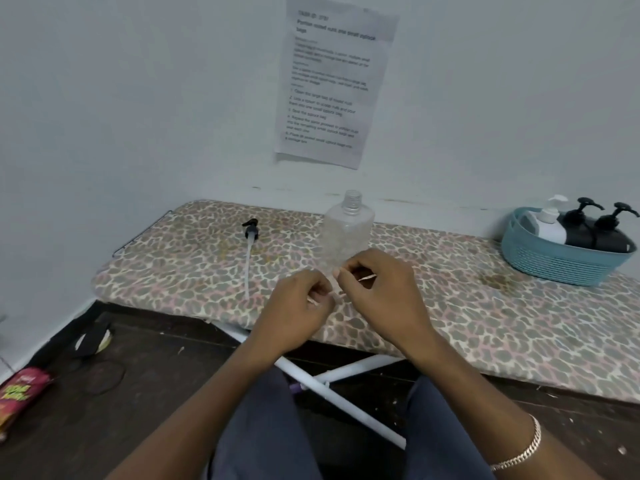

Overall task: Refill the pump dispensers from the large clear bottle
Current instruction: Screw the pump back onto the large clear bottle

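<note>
Head view: a person sits at an ironing board [450, 306] with a leopard-print cover, both hands raised just in front of the clear bottle [348, 230].
Clear bottle: upright near the middle of the board by the wall, cap off, threaded neck bare; it looks empty or nearly so.
Pump head [250, 233]: lies flat to the left of the bottle, apart from it, its pale tube trailing toward the near edge.
Pump dispensers [581, 226]: one white and two black, standing together in a blue basket [554, 268] at the far right of the board, well apart from the bottle.
Left hand [301, 303]: fingers [322, 289] curled in, tips pinching a pale scrap [367, 278]; what the scrap is cannot be told.
Right hand [381, 292]: fingers likewise curled, pinching the same small scrap close to the left hand.
Handling: the bottle is probably thin, light plastic that gives when squeezed and tips easily on the padded cover; with the neck open, anything inside would spill.
Where to hold: round the wide body below the shoulder, with a gentle grip; the dispensers by their bodies, not their pumps.
Step in hand: a judgement only, but the hands seem busy with the scrap, so pouring has not begun.
</note>
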